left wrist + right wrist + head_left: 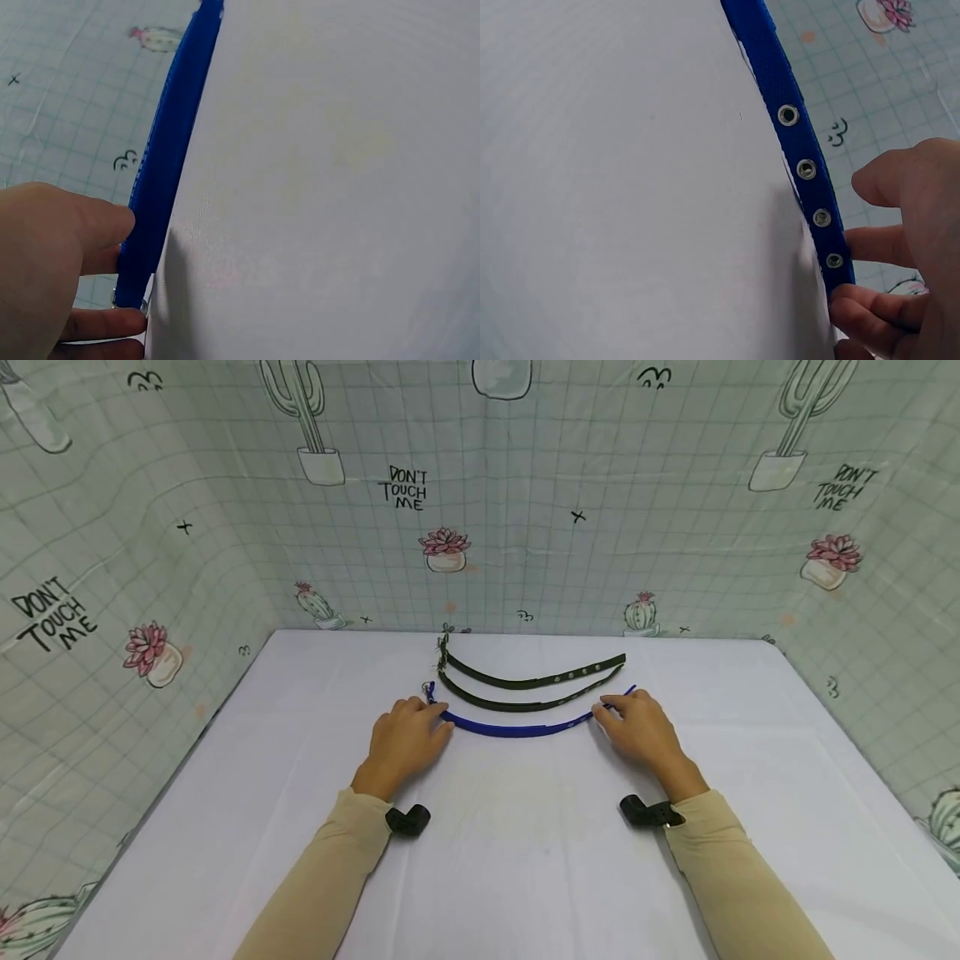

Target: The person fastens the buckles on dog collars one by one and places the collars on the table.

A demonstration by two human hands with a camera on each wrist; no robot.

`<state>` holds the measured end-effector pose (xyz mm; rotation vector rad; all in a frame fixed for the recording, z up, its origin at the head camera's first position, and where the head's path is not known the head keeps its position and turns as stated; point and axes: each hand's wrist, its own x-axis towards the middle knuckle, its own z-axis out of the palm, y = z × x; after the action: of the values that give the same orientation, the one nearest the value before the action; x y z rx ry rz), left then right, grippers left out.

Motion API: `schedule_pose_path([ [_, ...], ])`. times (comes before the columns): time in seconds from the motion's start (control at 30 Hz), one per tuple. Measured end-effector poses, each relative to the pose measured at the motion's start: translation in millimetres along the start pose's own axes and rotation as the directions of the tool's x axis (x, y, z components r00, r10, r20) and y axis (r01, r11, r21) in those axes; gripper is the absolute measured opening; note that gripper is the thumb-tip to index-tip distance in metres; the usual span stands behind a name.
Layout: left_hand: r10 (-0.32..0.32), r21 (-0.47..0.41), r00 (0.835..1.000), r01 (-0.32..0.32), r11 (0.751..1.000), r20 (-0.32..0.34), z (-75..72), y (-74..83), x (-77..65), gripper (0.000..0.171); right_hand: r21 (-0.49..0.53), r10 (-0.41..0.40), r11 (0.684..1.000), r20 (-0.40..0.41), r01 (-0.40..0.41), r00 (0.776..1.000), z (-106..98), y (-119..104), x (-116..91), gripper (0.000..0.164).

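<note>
A blue pet collar (502,729) with metal eyelets lies in a shallow curve on the white table. My left hand (405,735) is at its hardware end, thumb touching the strap edge and index finger partly hidden behind it in the left wrist view. A metal ring (118,300) shows beside those fingers. At the eyelet end is my right hand (637,727). In the right wrist view, its index finger (881,246) touches the strap edge, the thumb stands apart, and other fingers reach the strap near the last eyelet (835,260).
Two dark collars, an upper one (517,682) with eyelets and a lower one (510,706), curve just behind the blue one, their hardware at the left. The white table (510,877) meets a cactus-printed cloth (510,468) at the back and sides.
</note>
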<state>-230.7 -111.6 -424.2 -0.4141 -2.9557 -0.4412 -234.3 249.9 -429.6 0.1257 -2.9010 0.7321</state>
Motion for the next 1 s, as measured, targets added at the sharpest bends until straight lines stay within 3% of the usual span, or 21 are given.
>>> schedule_pose_path([
  [0.27,0.032,0.013,0.998,-0.031,0.999,-0.063,1.9,-0.6,-1.3,0.036,0.039,0.002,0.999,-0.046,0.000,0.999,-2,-4,-2,0.039],
  [0.63,0.008,-0.009,0.994,-0.009,1.000,-0.108,4.5,-8.2,-7.2,0.036,0.099,0.058,0.993,0.069,-0.065,0.996,-4,0,-3,0.037],
  [0.83,-0.104,-0.083,0.987,0.094,0.992,-0.120,14.9,-14.4,-4.7,0.038,0.092,0.039,0.995,0.079,-0.047,0.996,-2,4,-4,0.027],
  [1.0,-0.173,-0.116,0.976,0.158,0.981,-0.131,13.4,-16.5,-1.4,0.040,0.113,0.029,0.993,0.070,-0.036,0.997,-1,4,-3,0.026],
])
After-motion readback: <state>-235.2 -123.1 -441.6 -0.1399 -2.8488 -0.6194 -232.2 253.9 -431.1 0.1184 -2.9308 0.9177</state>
